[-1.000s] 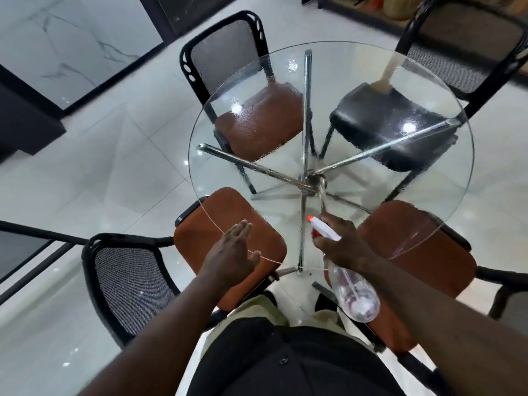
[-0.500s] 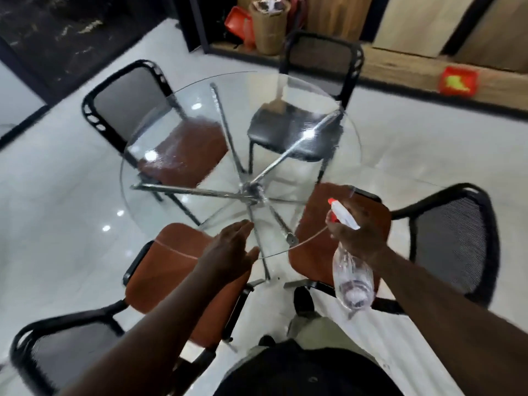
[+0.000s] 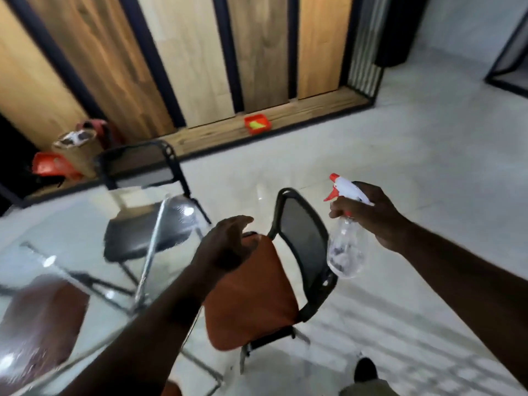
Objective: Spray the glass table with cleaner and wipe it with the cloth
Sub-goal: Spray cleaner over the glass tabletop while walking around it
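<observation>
Just then, my right hand (image 3: pixel 368 215) gripped the neck of the clear spray bottle (image 3: pixel 344 247), fingers curled round it just under the white head with its orange nozzle and trigger. The bottle hung roughly upright, off the right edge of the glass table (image 3: pixel 71 224), just beside the black mesh back of an orange-seated chair (image 3: pixel 251 295). Its nozzle pointed left.

My left hand (image 3: pixel 225 247) reached forward past the table's right edge, over that chair's seat. It was blurred, but its fingers seemed loosely extended and held nothing.

The glass table filled the lower left of the view, its chrome legs (image 3: pixel 150 252) showing through the top. A black-seated chair (image 3: pixel 143 238) stood at the far edge, partly seen through the glass. Another orange seat (image 3: pixel 43 318) showed under the near left part of the glass.

Beyond lay a pale tiled floor (image 3: pixel 428 138), then a wooden ledge (image 3: pixel 300 110) backed by wood panels (image 3: pixel 185 67). A small red tray (image 3: pixel 257 124) sat on the ledge. A dark shoe (image 3: pixel 365 368) showed at bottom right.
</observation>
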Motion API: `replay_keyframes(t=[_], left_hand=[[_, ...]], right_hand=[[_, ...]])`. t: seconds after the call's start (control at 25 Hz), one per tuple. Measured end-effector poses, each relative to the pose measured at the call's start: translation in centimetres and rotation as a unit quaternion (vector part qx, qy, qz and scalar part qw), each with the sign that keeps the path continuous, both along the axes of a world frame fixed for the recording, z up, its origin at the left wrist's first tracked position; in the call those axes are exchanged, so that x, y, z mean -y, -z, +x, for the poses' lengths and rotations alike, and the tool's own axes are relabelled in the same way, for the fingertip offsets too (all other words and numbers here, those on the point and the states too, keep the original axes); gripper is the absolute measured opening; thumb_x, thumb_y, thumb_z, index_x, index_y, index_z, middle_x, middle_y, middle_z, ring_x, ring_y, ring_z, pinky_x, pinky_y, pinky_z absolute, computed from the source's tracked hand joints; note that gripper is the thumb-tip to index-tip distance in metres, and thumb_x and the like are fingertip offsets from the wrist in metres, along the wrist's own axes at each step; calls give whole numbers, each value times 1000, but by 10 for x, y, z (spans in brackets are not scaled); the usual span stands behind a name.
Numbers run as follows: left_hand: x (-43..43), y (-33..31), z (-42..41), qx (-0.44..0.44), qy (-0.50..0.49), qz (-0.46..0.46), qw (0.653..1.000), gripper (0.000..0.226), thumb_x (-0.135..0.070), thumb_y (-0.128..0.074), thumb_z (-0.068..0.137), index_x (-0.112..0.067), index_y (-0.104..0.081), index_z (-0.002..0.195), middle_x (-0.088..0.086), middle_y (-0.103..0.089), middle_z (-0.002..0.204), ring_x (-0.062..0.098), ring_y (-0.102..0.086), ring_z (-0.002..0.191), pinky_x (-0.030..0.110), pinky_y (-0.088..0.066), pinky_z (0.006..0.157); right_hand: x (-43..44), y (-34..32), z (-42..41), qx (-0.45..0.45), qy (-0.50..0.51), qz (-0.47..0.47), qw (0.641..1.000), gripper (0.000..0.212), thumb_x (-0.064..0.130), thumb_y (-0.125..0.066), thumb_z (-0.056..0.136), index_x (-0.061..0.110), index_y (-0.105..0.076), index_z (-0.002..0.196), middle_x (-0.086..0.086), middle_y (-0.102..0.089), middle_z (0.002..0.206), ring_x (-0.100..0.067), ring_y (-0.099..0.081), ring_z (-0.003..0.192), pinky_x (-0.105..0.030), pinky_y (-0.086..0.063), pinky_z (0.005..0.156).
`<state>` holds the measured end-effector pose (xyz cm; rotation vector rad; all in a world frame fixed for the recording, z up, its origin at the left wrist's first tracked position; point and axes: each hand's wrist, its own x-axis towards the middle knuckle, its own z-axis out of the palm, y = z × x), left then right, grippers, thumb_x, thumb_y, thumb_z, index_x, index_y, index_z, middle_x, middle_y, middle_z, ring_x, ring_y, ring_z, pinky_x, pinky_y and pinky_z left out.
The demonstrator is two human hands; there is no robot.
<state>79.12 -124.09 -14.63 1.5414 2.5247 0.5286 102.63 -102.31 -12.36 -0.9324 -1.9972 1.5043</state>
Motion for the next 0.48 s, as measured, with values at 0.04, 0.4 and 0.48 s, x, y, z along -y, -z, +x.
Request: replay_keyframes(t=[0.04,0.4,0.48], left_hand=[[-38,-7,7,-9,17,0,1000,54,-51,-64,93,-26,-59,141,-4,-61,143,18,-54,135,34,-45,110],[-368,-49,88,-21,98,51,994,50,-56,-61,94,-32,-60,138,-10,-63,139,11,-60,127,35,-53,100],[-416,-62,96,-20,106,66,992,49,-55,-63,94,-31,-61,137,-9,-64,137,12,-61,125,37,-54,99]], right_hand=[[-31,-7,16,-12,8,-6,1000,5,9,-77,93,9,-78,98,-26,-74,86,-25,-70,79,-24,-51,68],[-311,-55,125,-44,113,20,992,23,36,-83,70,25,-75,88,1,-61,68,-19,-63,65,-36,-44,69],[-350,-77,139,-44,115,30,992,4,32,-72,69,30,-68,68,-1,-60,70,-21,-61,66,-37,-43,72]])
